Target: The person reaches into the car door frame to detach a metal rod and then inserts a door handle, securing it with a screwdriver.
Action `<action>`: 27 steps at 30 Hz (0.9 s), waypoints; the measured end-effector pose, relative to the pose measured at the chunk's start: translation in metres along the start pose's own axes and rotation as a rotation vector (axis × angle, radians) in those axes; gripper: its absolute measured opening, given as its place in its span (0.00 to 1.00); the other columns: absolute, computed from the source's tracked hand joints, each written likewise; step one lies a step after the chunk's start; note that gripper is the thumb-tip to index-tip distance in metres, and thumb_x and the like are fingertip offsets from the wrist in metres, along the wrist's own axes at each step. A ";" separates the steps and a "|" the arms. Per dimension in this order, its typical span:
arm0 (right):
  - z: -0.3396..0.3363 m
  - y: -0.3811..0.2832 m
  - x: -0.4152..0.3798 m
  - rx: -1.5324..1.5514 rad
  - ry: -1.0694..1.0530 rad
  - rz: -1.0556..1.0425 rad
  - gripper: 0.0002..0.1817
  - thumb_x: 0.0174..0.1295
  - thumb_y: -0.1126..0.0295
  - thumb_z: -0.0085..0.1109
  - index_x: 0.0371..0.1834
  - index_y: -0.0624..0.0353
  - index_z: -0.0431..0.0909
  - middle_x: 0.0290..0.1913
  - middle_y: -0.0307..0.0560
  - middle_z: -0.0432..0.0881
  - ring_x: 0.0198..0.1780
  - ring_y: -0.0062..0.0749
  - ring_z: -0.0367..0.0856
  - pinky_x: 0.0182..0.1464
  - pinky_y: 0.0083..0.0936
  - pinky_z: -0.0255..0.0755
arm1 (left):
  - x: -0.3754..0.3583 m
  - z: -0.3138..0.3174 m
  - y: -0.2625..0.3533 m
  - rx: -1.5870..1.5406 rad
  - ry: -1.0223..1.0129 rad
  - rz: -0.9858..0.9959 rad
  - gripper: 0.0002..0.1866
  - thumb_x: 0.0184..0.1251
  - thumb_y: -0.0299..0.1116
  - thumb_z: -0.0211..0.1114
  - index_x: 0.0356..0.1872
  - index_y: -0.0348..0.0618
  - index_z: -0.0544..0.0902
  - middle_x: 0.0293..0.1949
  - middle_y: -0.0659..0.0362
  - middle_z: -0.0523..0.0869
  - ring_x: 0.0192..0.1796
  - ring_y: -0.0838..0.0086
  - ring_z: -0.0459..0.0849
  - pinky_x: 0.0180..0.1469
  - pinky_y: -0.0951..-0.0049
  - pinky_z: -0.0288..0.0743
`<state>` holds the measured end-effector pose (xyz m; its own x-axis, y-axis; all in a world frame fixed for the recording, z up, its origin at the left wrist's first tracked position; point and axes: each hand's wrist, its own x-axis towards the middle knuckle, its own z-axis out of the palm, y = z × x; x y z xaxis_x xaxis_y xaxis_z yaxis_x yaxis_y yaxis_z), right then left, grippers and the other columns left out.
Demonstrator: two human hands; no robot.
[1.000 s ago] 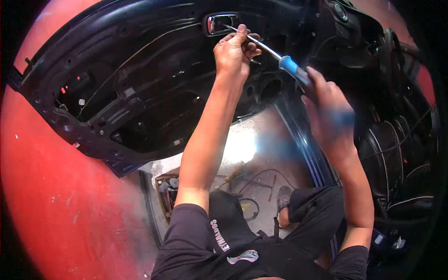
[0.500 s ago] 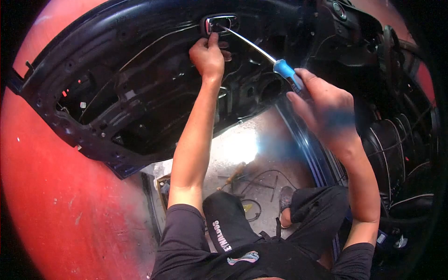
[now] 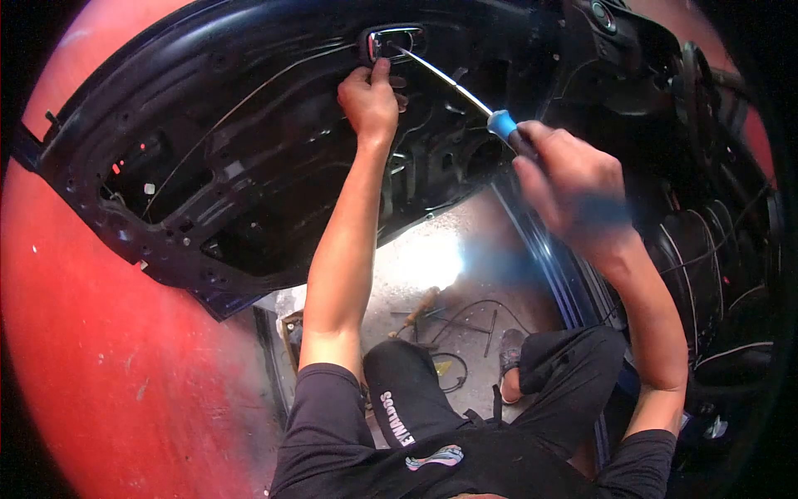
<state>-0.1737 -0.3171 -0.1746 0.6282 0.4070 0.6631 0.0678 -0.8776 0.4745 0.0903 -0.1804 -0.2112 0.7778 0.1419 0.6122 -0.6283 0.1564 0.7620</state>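
Note:
A stripped black car door (image 3: 249, 166) stands open in front of me, its inner metal bare. My right hand (image 3: 573, 187) grips a long screwdriver (image 3: 465, 91) by its blue handle; the thin shaft runs up and left, with its tip at the chrome inner door handle (image 3: 395, 41). My left hand (image 3: 370, 100) presses on the door panel just below that chrome handle, fingers curled against the metal, holding no tool.
A red car body (image 3: 100, 358) fills the left and lower left. The car's black seat and interior (image 3: 715, 249) lie to the right. Below, on the concrete floor (image 3: 432, 266), lie a wooden-handled tool (image 3: 416, 308) and cables by my knees.
My left hand left the screwdriver shaft and moved left and down onto the door panel under the chrome handle. My right hand shifted slightly, keeping the screwdriver's tip at the handle.

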 end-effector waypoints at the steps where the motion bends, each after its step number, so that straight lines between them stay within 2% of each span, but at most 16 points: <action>1: 0.006 0.003 0.002 0.507 0.028 0.245 0.16 0.75 0.58 0.59 0.54 0.60 0.80 0.27 0.42 0.78 0.29 0.24 0.79 0.26 0.22 0.72 | 0.001 -0.002 0.000 0.001 -0.013 -0.028 0.17 0.76 0.33 0.66 0.29 0.29 0.82 0.25 0.49 0.90 0.17 0.70 0.85 0.19 0.69 0.77; 2: 0.009 0.006 0.002 1.014 0.056 0.492 0.19 0.77 0.55 0.55 0.54 0.61 0.80 0.27 0.40 0.77 0.29 0.21 0.78 0.26 0.20 0.71 | 0.003 -0.003 -0.002 0.002 -0.027 -0.055 0.16 0.75 0.33 0.68 0.29 0.29 0.82 0.25 0.49 0.90 0.18 0.69 0.86 0.21 0.66 0.78; 3: 0.005 0.009 0.001 1.182 -0.027 0.664 0.20 0.78 0.53 0.52 0.53 0.61 0.80 0.27 0.39 0.77 0.27 0.21 0.76 0.25 0.20 0.70 | 0.006 -0.005 -0.009 0.002 -0.027 -0.056 0.16 0.75 0.33 0.68 0.29 0.29 0.82 0.25 0.49 0.90 0.18 0.69 0.86 0.21 0.66 0.78; 6: 0.006 0.012 -0.003 1.324 -0.087 0.928 0.22 0.79 0.51 0.49 0.54 0.60 0.80 0.27 0.38 0.79 0.21 0.24 0.74 0.24 0.20 0.69 | 0.014 -0.012 -0.017 0.139 0.053 0.049 0.11 0.69 0.30 0.71 0.34 0.30 0.84 0.29 0.46 0.91 0.27 0.61 0.91 0.33 0.61 0.81; 8: 0.013 0.008 -0.002 0.983 0.095 0.618 0.19 0.77 0.55 0.53 0.55 0.60 0.79 0.27 0.39 0.79 0.19 0.28 0.74 0.24 0.21 0.72 | 0.014 -0.013 -0.018 0.220 0.242 0.392 0.12 0.67 0.30 0.75 0.45 0.32 0.86 0.29 0.54 0.91 0.26 0.73 0.88 0.28 0.71 0.77; 9: 0.008 0.004 0.003 0.862 0.156 0.522 0.19 0.77 0.56 0.54 0.55 0.60 0.79 0.27 0.40 0.80 0.19 0.30 0.75 0.25 0.22 0.73 | 0.015 -0.012 -0.017 0.218 0.239 0.393 0.12 0.67 0.30 0.75 0.45 0.32 0.86 0.29 0.54 0.91 0.26 0.73 0.88 0.28 0.71 0.77; 11: -0.022 0.000 0.009 0.580 -0.176 0.364 0.18 0.72 0.62 0.62 0.57 0.63 0.78 0.30 0.45 0.82 0.24 0.32 0.80 0.29 0.21 0.76 | 0.016 -0.009 -0.019 0.309 0.255 0.640 0.19 0.65 0.26 0.74 0.56 0.34 0.87 0.35 0.54 0.93 0.27 0.77 0.86 0.31 0.73 0.77; 15: -0.010 0.000 0.004 0.072 -0.066 0.129 0.13 0.68 0.71 0.65 0.52 0.64 0.81 0.34 0.52 0.84 0.29 0.35 0.83 0.30 0.27 0.76 | 0.032 -0.009 -0.033 0.223 0.107 0.544 0.24 0.66 0.23 0.72 0.65 0.37 0.84 0.36 0.56 0.93 0.27 0.82 0.82 0.33 0.75 0.76; 17: -0.006 0.000 0.003 0.086 -0.018 0.138 0.11 0.74 0.67 0.59 0.51 0.63 0.82 0.31 0.49 0.81 0.27 0.33 0.80 0.29 0.30 0.75 | 0.034 -0.011 -0.033 0.242 0.133 0.715 0.25 0.67 0.23 0.71 0.66 0.38 0.83 0.32 0.58 0.91 0.27 0.84 0.80 0.31 0.75 0.74; 18: -0.008 0.000 0.003 0.466 -0.072 0.318 0.15 0.76 0.62 0.55 0.52 0.63 0.82 0.31 0.47 0.79 0.27 0.32 0.78 0.30 0.30 0.74 | 0.033 -0.014 -0.031 0.250 0.143 0.773 0.26 0.67 0.22 0.71 0.67 0.38 0.83 0.31 0.59 0.90 0.27 0.84 0.79 0.31 0.75 0.74; 19: -0.008 0.000 0.004 0.847 -0.125 0.496 0.18 0.79 0.58 0.51 0.53 0.63 0.82 0.31 0.45 0.78 0.26 0.32 0.76 0.31 0.30 0.74 | 0.030 -0.016 -0.029 0.253 0.098 0.673 0.25 0.67 0.23 0.71 0.67 0.38 0.83 0.32 0.59 0.91 0.28 0.84 0.80 0.33 0.75 0.75; 21: -0.003 0.003 0.008 0.904 -0.018 0.360 0.25 0.81 0.51 0.45 0.55 0.63 0.82 0.29 0.45 0.76 0.27 0.31 0.77 0.32 0.29 0.72 | 0.027 -0.020 -0.024 0.255 0.051 0.576 0.25 0.67 0.23 0.71 0.66 0.38 0.83 0.34 0.58 0.92 0.30 0.85 0.81 0.35 0.76 0.76; 23: -0.013 -0.003 0.012 1.053 -0.124 0.665 0.25 0.81 0.51 0.45 0.58 0.63 0.80 0.29 0.47 0.76 0.28 0.33 0.79 0.32 0.30 0.73 | 0.026 -0.025 -0.019 0.208 0.011 0.474 0.25 0.68 0.24 0.72 0.67 0.39 0.83 0.42 0.56 0.95 0.34 0.86 0.83 0.39 0.78 0.77; 24: -0.021 0.002 0.014 0.883 -0.208 0.595 0.20 0.77 0.58 0.56 0.61 0.62 0.78 0.34 0.48 0.78 0.29 0.34 0.83 0.31 0.30 0.77 | 0.025 -0.027 -0.016 0.207 0.009 0.474 0.25 0.68 0.24 0.72 0.67 0.39 0.83 0.42 0.56 0.95 0.34 0.86 0.83 0.39 0.78 0.77; 25: -0.020 0.000 0.013 0.882 -0.208 0.596 0.20 0.77 0.58 0.56 0.61 0.62 0.78 0.34 0.48 0.78 0.29 0.34 0.83 0.31 0.30 0.77 | 0.024 -0.030 -0.013 0.255 0.009 0.495 0.25 0.68 0.25 0.72 0.67 0.40 0.83 0.46 0.55 0.94 0.35 0.86 0.83 0.41 0.79 0.77; 27: -0.015 -0.005 0.008 0.246 0.078 0.199 0.22 0.69 0.68 0.67 0.64 0.59 0.77 0.41 0.50 0.79 0.31 0.34 0.86 0.31 0.28 0.81 | 0.024 -0.031 -0.014 0.305 0.011 0.510 0.25 0.68 0.26 0.72 0.67 0.41 0.83 0.50 0.54 0.94 0.37 0.87 0.84 0.43 0.80 0.77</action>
<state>-0.1808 -0.3057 -0.1628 0.5872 0.2308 0.7759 0.1404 -0.9730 0.1832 0.1171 -0.1489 -0.2140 0.3773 0.1359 0.9161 -0.8895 -0.2221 0.3993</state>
